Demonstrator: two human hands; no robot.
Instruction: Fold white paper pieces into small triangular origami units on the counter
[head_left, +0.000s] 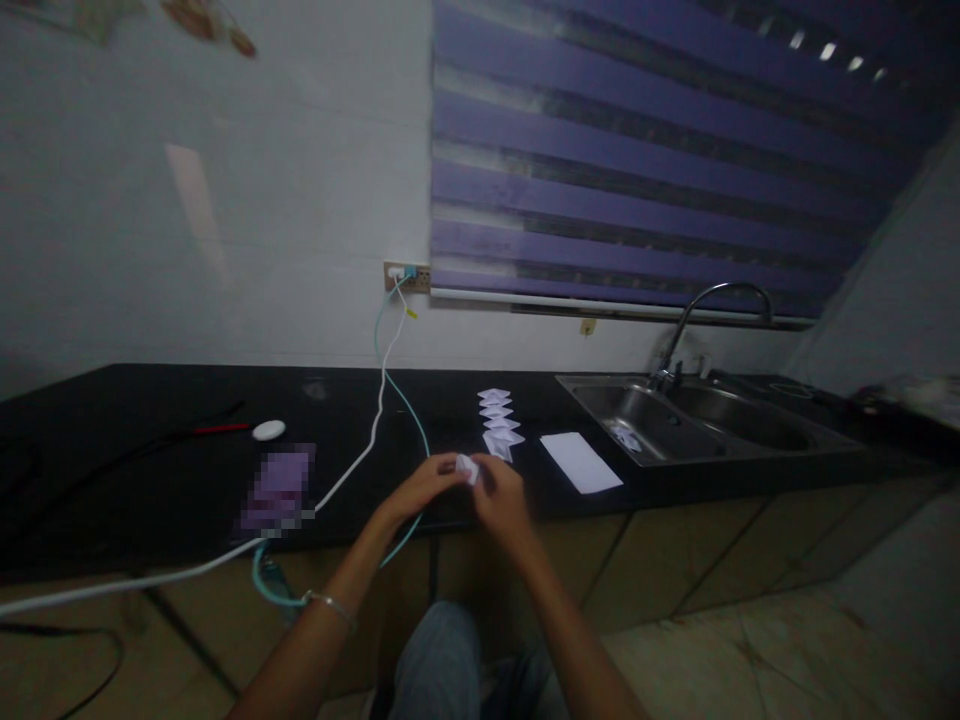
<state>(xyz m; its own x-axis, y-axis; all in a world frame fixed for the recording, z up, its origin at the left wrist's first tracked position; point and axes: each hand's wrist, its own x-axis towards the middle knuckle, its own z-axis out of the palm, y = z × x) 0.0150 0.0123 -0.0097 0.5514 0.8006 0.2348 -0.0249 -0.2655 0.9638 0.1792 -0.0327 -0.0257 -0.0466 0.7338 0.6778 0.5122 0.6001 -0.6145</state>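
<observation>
Both my hands meet over the front edge of the black counter (150,480). My left hand (424,487) and my right hand (501,497) pinch a small folded white paper piece (467,467) between their fingertips. Just beyond them a row of several folded white paper pieces (499,420) lies on the counter. A flat white sheet of paper (581,462) lies to the right of that row, near the sink. A thin bracelet (330,603) circles my left wrist.
A steel double sink (705,420) with a curved tap (712,300) sits at the right. White and teal cables (375,420) run from a wall socket (407,275) across the counter. A white round object (268,430) and a red-tipped tool (217,429) lie at the left. A purple blind (637,170) covers the window.
</observation>
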